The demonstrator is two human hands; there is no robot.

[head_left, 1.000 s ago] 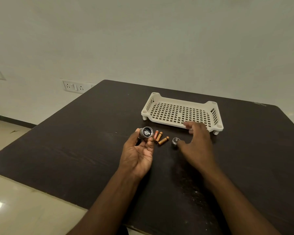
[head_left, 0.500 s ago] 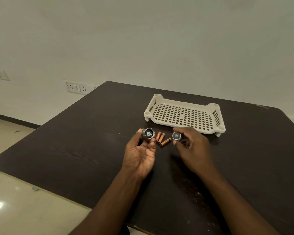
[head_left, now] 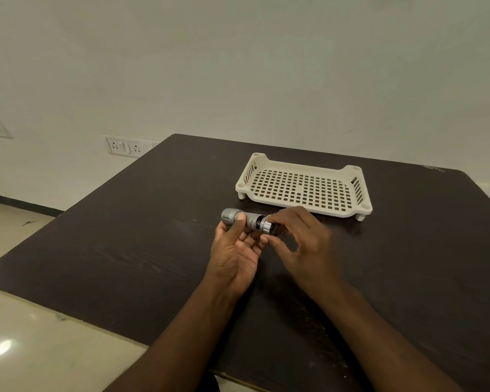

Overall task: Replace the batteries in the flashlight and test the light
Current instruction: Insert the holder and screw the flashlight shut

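The right hand is covering the far end of the flashlight, so the cap is showing only as a ridged ring, and whether it is seated or loose cannot be told. The left hand is hiding the barrel's underside. Both forearms are running off the bottom edge. The table is being cut off at the right and bottom edges.
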